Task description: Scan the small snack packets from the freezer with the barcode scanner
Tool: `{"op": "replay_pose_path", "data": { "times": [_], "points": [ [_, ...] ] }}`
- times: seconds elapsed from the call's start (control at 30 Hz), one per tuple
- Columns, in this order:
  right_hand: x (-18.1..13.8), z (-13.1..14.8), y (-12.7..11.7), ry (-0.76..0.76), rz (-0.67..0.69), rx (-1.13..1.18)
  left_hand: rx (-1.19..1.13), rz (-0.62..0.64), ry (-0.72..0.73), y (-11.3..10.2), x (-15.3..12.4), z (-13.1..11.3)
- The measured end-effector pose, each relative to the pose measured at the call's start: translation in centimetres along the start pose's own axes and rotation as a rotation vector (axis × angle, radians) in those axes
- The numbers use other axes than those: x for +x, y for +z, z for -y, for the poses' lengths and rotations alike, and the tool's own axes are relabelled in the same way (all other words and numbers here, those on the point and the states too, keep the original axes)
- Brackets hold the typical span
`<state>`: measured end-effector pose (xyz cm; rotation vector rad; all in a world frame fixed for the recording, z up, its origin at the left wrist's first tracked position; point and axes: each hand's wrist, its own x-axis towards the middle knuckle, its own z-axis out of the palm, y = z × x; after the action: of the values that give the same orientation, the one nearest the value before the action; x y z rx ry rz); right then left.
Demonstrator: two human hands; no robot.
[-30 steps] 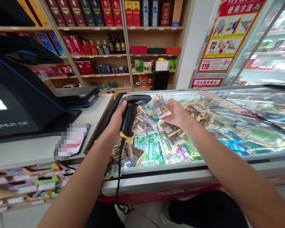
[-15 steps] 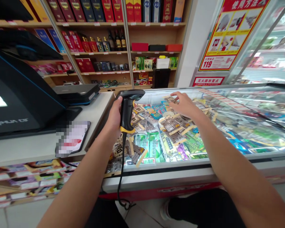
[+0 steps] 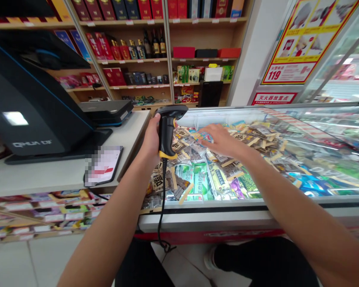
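My left hand [image 3: 152, 137] is wrapped round the grip of a black and yellow barcode scanner [image 3: 167, 133]. The scanner is upright over the left end of a chest freezer [image 3: 197, 215], its head facing right and its black cable [image 3: 162, 199] hanging down in front. Inside the freezer, my right hand [image 3: 217, 138] reaches low over the packets with its fingers apart. Closest to those fingertips is a blue packet [image 3: 206, 136], partly covered by the hand. Around it lie brown ice-pop packets [image 3: 253, 137] and, nearer me, green ones [image 3: 200, 179].
To the left, a counter [image 3: 56, 175] carries a black checkout terminal [image 3: 38, 103] and a phone [image 3: 107, 165]. Sliding glass [image 3: 317, 139] covers the freezer's right part. Shelves of boxes and bottles [image 3: 155, 44] stand behind.
My right hand has moved down and slightly left; the brown packet at its fingertips no longer shows there. The camera view has turned slightly left. My left hand keeps the scanner.
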<state>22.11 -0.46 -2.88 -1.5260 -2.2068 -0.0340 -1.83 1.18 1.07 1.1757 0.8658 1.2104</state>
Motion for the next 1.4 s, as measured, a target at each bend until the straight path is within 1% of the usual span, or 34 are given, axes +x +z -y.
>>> {"op": "replay_pose_path", "data": {
  "times": [0.07, 0.1, 0.13, 0.2, 0.27, 0.33, 0.4, 0.5, 0.6, 0.73, 0.8, 0.83, 0.87, 0.9, 0.97, 1.0, 1.07, 1.13, 1.23, 1.4],
  "points": [
    [0.2, 2.8, 1.8, -0.276, 0.131, 0.091, -0.002, -0.016, -0.001, 0.0, -0.1, 0.0],
    [0.3, 3.9, 2.7, -0.359, 0.172, 0.089, -0.008, -0.022, 0.001, 0.0, -0.2, 0.0],
    [0.3, 4.7, 3.6, -0.403, 0.184, 0.054, -0.018, -0.025, 0.005, 0.0, -0.3, 0.0],
    [0.4, 5.7, 5.1, -0.42, 0.157, -0.055, -0.044, -0.022, 0.01, 0.1, -0.4, 0.0],
    [0.5, 5.8, 6.0, -0.41, 0.111, -0.138, -0.058, -0.02, 0.008, 0.2, -0.5, -0.1],
    [0.7, 5.3, 6.1, -0.418, 0.077, -0.161, -0.056, -0.032, 0.001, 0.2, -0.5, -0.2],
    [1.0, 4.4, 5.5, -0.414, 0.031, -0.142, -0.051, -0.046, -0.007, 0.2, -0.4, -0.3],
    [1.2, 2.6, 3.9, -0.328, -0.103, -0.049, -0.057, -0.042, -0.023, 0.2, -0.3, -0.2],
    [1.0, 0.2, 2.0, -0.216, -0.24, 0.069, -0.072, 0.008, -0.042, 0.1, -0.2, 0.1],
    [0.7, -2.5, 0.0, -0.195, -0.333, 0.233, -0.044, 0.059, -0.08, 0.3, -0.3, 0.6],
    [0.8, -3.2, -0.3, -0.11, -0.381, 0.43, -0.026, 0.08, -0.087, 0.5, -0.4, 0.7],
    [0.9, -3.3, -0.4, -0.044, -0.385, 0.593, -0.02, 0.101, -0.077, 0.6, -0.5, 0.7],
    [1.0, -3.2, -0.3, 0.022, -0.365, 0.79, -0.012, 0.136, -0.059, 0.6, -0.6, 0.8],
    [1.0, -3.1, -0.2, 0.078, -0.313, 1.001, -0.002, 0.187, -0.033, 0.7, -0.8, 0.8],
    [1.0, -2.4, 0.0, 0.146, -0.15, 1.378, 0.02, 0.321, 0.02, 0.7, -1.1, 0.9],
    [1.0, -2.0, 0.1, 0.165, -0.07, 1.513, 0.028, 0.389, 0.037, 0.7, -1.2, 1.0],
    [0.8, -1.2, 0.3, 0.194, 0.046, 1.683, 0.034, 0.491, 0.051, 0.6, -1.4, 1.2],
    [0.6, -0.6, 0.4, 0.229, 0.107, 1.751, 0.035, 0.524, 0.06, 0.6, -1.5, 1.4],
    [0.6, -0.1, 0.4, 0.295, 0.155, 1.744, 0.051, 0.51, 0.081, 0.6, -1.5, 1.5],
    [0.6, 0.0, -0.1, 0.377, 0.118, 1.654, 0.044, 0.518, 0.095, 0.7, -1.5, 1.4]
  ]
}}
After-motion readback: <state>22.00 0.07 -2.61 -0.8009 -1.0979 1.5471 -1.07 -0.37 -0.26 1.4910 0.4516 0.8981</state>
